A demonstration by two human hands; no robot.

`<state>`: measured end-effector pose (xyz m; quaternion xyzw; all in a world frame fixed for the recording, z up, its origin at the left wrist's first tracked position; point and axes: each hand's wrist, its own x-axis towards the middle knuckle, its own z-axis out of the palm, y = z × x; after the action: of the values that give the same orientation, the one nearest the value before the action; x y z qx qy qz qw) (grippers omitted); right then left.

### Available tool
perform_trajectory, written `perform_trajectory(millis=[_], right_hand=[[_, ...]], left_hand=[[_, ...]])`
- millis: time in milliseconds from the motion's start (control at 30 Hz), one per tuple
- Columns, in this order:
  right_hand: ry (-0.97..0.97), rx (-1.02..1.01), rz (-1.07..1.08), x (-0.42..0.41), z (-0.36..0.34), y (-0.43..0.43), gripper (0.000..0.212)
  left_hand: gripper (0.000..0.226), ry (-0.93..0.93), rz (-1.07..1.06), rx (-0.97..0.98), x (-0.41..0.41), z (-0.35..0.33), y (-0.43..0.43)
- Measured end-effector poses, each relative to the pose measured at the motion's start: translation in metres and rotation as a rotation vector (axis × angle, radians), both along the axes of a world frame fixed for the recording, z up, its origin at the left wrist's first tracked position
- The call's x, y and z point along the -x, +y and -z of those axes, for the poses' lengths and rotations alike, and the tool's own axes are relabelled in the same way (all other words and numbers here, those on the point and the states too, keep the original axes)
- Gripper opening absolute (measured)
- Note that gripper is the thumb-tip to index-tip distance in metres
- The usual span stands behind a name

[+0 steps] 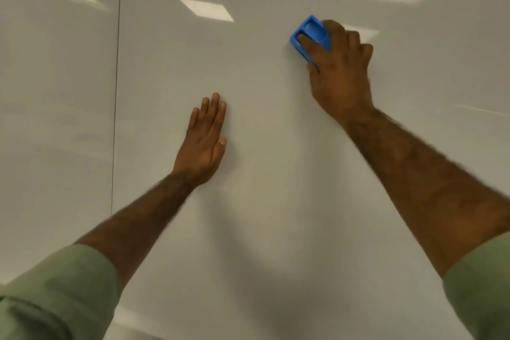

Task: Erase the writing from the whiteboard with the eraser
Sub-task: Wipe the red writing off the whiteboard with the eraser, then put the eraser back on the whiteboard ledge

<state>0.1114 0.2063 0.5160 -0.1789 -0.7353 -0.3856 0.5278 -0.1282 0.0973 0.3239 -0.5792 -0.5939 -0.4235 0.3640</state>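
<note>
Left hand flat, fingers extended; right hand curled, clasping.

Right hand pressing blue eraser on whiteboard, left hand flat against board

green sleeves, ceiling light reflections
</note>
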Motion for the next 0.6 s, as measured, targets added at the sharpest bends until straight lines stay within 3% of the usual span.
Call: perform_trajectory(millis=[100,233,333,400,533,600], right_hand=[[-0.076,-0.053,-0.019,0.008,0.050,-0.003,0.056],[-0.513,-0.107,-0.092,0.009,0.174,-0.006,0.049],[-0.750,-0.172,-0.126,0.000,0.186,0.001,0.045],[-0.613,-0.171,-0.118,-0.002,0.146,0.008,0.043],[-0.067,0.029,-0.019,-0.011,0.044,0.010,0.061],[-0.027,0.019,-0.026,-0.007,0.045,0.006,0.062]], left_hand=[[0.067,0.006,-0.043,-0.011,0.000,0.002,0.004],[0.068,0.007,-0.057,0.010,0.000,0.002,0.004],[0.071,-0.004,-0.098,0.033,-0.002,0.001,0.003],[0.071,0.002,-0.124,0.038,-0.003,0.001,0.004],[0.070,0.005,-0.157,0.028,-0.006,0.002,0.007],[0.070,-0.004,-0.161,0.036,-0.006,0.002,0.007]])
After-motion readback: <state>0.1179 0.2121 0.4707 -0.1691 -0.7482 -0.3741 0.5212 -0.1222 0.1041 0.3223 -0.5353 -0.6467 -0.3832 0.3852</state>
